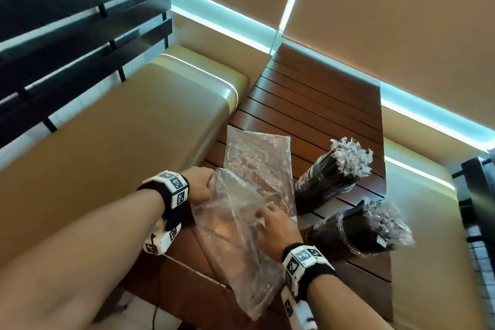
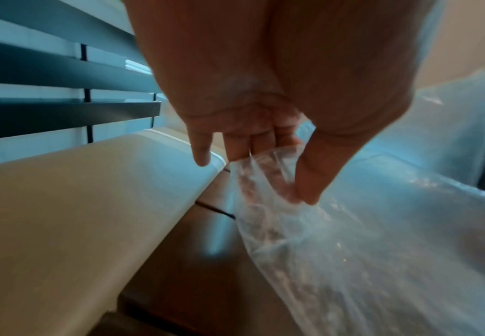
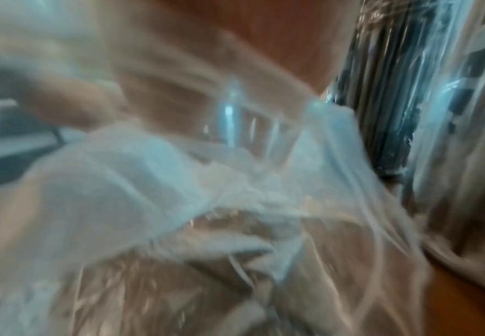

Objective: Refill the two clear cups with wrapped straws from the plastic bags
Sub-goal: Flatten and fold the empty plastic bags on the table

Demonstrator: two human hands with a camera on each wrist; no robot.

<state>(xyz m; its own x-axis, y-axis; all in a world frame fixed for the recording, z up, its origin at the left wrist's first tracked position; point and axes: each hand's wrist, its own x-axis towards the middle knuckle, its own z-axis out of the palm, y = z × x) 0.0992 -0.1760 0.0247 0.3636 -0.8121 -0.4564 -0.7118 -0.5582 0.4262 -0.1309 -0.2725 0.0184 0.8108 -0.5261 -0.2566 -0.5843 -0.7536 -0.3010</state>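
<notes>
Nearest us, our two forearms reach over the slatted wooden table [image 1: 308, 93], and between them hangs an empty-looking plastic bag [image 1: 235, 244]. Our left hand [image 1: 199, 185] pinches its upper edge between thumb and fingertips, as the left wrist view shows. Our right hand [image 1: 276, 225] lies on the bag's right side with fingers bent into the film, though the right wrist view is too blurred to tell whether they truly grip it. A second flat bag [image 1: 257, 158] lies beyond. To the right stand the two clear cups, the far cup [image 1: 318, 190] and near cup [image 1: 345, 233], both already packed with wrapped straws [image 1: 351, 158]. We judge the refilling done and the empties being cleared; next we gather both bags without knocking the cups.
</notes>
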